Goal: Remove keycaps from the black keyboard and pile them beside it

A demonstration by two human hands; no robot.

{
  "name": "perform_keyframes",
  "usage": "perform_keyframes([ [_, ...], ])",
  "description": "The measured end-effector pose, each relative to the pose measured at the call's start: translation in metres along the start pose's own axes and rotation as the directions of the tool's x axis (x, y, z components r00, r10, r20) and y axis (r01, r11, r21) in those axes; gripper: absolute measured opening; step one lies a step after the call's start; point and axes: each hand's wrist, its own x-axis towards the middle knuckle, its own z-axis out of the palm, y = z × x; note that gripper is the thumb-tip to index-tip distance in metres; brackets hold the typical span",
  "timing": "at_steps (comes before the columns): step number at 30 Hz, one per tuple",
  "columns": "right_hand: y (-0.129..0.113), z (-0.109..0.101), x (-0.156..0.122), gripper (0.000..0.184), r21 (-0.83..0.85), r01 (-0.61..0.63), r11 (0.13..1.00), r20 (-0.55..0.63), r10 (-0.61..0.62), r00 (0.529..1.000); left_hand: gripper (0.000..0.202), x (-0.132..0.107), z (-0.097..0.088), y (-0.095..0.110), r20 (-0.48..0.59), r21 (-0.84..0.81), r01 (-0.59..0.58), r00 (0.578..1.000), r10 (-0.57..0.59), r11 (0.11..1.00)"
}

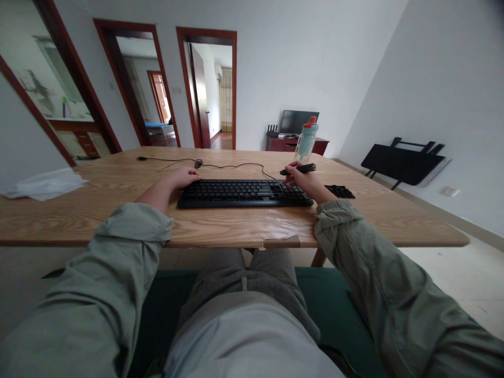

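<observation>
A black keyboard [236,192] lies flat on the wooden table in front of me. My left hand [184,177] grips it by the far left corner, fingers curled at the edge. Over the number-pad end is my right hand [298,174], closed around a black, thick-handled tool [306,168] whose exact kind I cannot make out. The right fingertips are close to the keys; whether they touch is unclear. Just right of the keyboard sits a cluster of small black pieces [342,191], looking like loose keycaps, partly hidden by my right wrist.
A thin black cable [236,166] with a knot in it runs behind the keyboard to a plug [142,158]. Beyond my right hand stands a clear bottle [306,142] with a red lid. White sheeting [45,184] lies at the table's left. Brown tape [281,242] covers part of the front edge.
</observation>
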Motion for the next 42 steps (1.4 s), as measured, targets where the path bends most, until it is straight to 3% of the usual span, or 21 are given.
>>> perform_keyframes([
  [5, -0.009, 0.002, -0.004, 0.018, 0.117, -0.071, 0.991, -0.014, 0.073, 0.997, 0.027, -0.002, -0.002, 0.002, 0.012, -0.001, -0.001, 1.0, 0.001, 1.0],
  [12, -0.008, 0.002, -0.003, 0.015, 0.244, -0.077, 0.967, -0.027, 0.086, 0.996, 0.028, -0.003, -0.001, 0.003, 0.003, -0.003, 0.012, 1.0, -0.012, 1.0],
  [27, -0.001, 0.008, -0.006, 0.018, 0.099, -0.092, 0.991, 0.033, 0.089, 0.995, 0.026, -0.003, -0.002, 0.004, 0.008, 0.002, 0.005, 1.0, -0.005, 1.0],
  [42, -0.003, 0.01, -0.006, 0.021, 0.078, -0.126, 0.989, 0.065, 0.121, 0.991, 0.031, 0.005, 0.001, -0.007, 0.018, 0.015, -0.013, 1.0, 0.012, 1.0],
])
